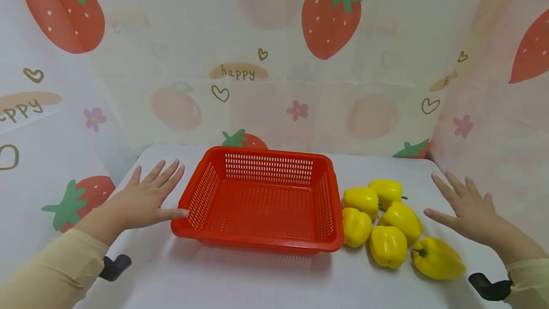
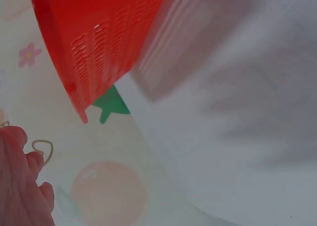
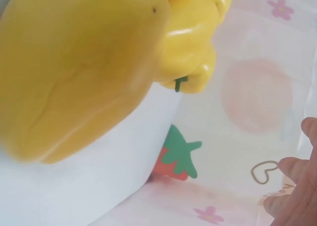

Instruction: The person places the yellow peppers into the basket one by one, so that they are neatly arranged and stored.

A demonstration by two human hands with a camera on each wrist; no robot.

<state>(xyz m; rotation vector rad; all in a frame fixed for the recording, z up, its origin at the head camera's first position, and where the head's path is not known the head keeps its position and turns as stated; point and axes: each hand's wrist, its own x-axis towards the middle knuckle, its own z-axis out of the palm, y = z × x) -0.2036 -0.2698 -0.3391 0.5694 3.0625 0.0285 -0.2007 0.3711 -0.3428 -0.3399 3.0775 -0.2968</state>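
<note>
The left hand (image 1: 147, 199) and right hand (image 1: 472, 211) hover empty, fingers spread wide, seemingly at the ready. Gripping the peppers (image 1: 388, 247) near the right fingers, or basket (image 1: 261, 211) beside the left, calls for curling.

The person wears long sleeves in a pale beige colour, close to cream. The left sleeve (image 1: 49, 271) is plain, with several soft creases in its cloth, and its edge ends at the wrist. The right sleeve (image 1: 531, 280) has the same plain colour, but only a short piece of it is visible. At the left wrist there is a black attachment (image 1: 115, 268), of bent and rounded form; a similar dark attachment (image 1: 491, 290) juts out at the right wrist. The left hand (image 1: 146, 200) and the right hand (image 1: 473, 209) are both bare, with rounded fingertips.
</note>
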